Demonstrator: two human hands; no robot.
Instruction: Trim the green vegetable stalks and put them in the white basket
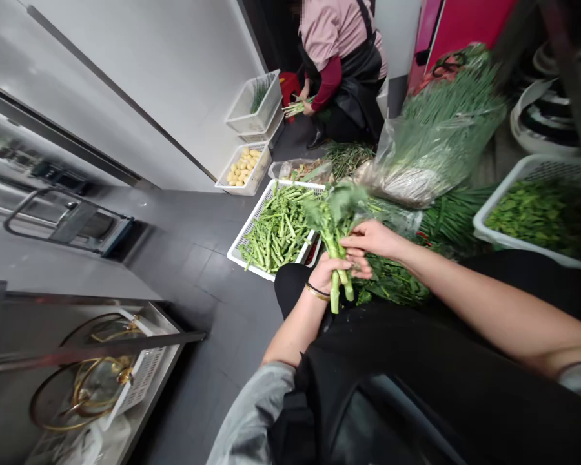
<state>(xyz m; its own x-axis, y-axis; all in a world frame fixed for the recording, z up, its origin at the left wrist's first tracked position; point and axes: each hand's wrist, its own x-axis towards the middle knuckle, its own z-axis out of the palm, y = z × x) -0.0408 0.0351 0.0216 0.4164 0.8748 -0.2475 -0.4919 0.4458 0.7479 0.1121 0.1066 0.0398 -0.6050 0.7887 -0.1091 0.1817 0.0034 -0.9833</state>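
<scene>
My left hand (330, 271), with a bracelet on the wrist, is wrapped round the lower stems of a small bunch of leafy green stalks (333, 226). My right hand (370, 240) pinches the same bunch a little higher, fingers closed on the stems. The bunch stands roughly upright above my lap, leaves at the top. Just beyond it a white slotted basket (252, 226) on the floor holds several trimmed green stems.
A white basket of leafy greens (518, 240) stands at right, with bagged green chives (440, 142) behind. Another person (341, 58) crouches at the back holding greens. Baskets of potatoes (244, 169) and greens (256, 103) line the wall. A metal rack (101, 381) is at lower left.
</scene>
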